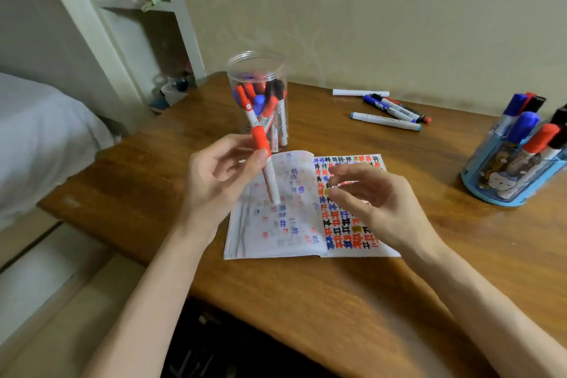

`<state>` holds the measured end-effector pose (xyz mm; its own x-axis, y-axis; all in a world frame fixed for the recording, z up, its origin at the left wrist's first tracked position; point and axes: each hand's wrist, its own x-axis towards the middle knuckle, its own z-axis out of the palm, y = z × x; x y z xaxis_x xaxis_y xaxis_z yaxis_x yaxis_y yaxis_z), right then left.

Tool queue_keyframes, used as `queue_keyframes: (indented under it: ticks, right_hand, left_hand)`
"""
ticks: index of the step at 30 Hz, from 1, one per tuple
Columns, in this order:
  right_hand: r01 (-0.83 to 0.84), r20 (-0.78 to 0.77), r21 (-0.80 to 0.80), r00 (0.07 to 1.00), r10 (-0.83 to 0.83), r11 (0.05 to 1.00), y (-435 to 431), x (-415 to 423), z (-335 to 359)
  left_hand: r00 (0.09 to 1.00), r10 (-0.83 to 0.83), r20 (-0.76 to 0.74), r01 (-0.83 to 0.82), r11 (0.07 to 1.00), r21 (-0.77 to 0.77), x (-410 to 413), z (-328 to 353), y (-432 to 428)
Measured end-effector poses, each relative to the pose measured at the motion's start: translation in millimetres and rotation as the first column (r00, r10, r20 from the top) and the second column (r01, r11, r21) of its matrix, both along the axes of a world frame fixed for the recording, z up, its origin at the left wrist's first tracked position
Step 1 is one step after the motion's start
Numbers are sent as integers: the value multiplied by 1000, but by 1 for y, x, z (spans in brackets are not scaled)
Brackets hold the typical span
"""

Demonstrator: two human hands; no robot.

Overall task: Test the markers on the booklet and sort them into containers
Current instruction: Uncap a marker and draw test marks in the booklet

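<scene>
An open booklet [294, 224] lies on the wooden desk [337, 301], its right page full of red, blue and black marks. My left hand [217, 181] pinches a capped red marker [266, 169] upright above the left page, red cap on top. Just to the right, my right hand [377, 196] hovers over the right page with fingers loosely curled and nothing in it. A clear plastic jar [259, 70] behind the booklet holds several red, blue and black markers. A blue holder [503, 190] at the right edge holds several more.
Several loose markers [389, 113] lie on the desk near the back wall, right of the jar. A bed [36, 138] and white shelving [138, 9] stand to the left of the desk. The desk's front edge runs diagonally below my arms.
</scene>
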<state>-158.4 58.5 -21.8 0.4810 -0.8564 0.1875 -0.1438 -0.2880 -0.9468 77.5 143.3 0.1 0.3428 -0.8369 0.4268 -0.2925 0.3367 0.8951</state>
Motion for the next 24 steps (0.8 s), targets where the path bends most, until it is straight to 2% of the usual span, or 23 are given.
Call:
queue_keyframes:
  ticks: [5, 11, 18, 24]
  right_hand:
    - [-179, -100, -107, 981, 169, 978, 21, 47, 2]
    - [-304, -124, -147, 950, 288, 941, 46, 103, 2]
    - [-353, -104, -143, 935, 340, 925, 52, 131, -6]
    - [-328, -117, -153, 943, 312, 932, 51, 130, -4]
  left_hand:
    - [954, 298, -44, -296, 954, 36, 49, 4, 64]
    - [862, 493, -117, -486, 870, 81, 96, -25, 153]
    - [819, 568, -79, -537, 808, 244, 113, -75, 210]
    - [838, 540, -77, -509, 825, 245, 110, -80, 197]
